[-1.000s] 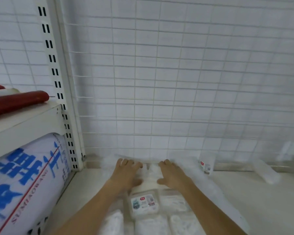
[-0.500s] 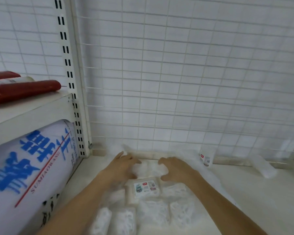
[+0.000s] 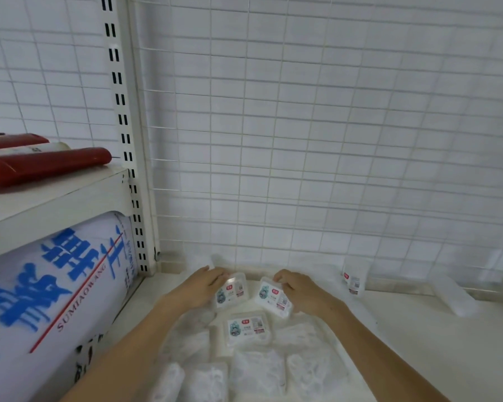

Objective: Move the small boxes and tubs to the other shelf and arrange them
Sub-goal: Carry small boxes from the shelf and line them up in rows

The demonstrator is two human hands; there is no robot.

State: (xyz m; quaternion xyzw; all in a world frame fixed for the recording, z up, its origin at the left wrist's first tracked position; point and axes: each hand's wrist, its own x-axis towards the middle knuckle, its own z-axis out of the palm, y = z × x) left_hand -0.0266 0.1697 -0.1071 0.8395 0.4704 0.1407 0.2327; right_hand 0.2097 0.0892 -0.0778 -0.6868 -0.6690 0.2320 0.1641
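Note:
Several small clear plastic boxes with white contents lie in a clear bag on the white shelf (image 3: 418, 343). My left hand (image 3: 199, 285) grips one labelled box (image 3: 233, 291) by its left side, tilted up. My right hand (image 3: 301, 288) grips a second labelled box (image 3: 273, 297) by its right side, also tilted. A third labelled box (image 3: 247, 327) lies flat just in front of them. More boxes without visible labels (image 3: 259, 369) fill the near part of the bag.
A white wire grid (image 3: 302, 140) backs the shelf. A small labelled tub (image 3: 353, 278) stands against it at the right, and a long clear box (image 3: 455, 297) lies further right. At left a slotted upright (image 3: 125, 140), a big roll with blue print (image 3: 50, 285), and red tubes (image 3: 41, 166) above.
Both hands moved from resting on the pile at the back to each lifting a labelled box; two more labels now show. The view has tilted up slightly.

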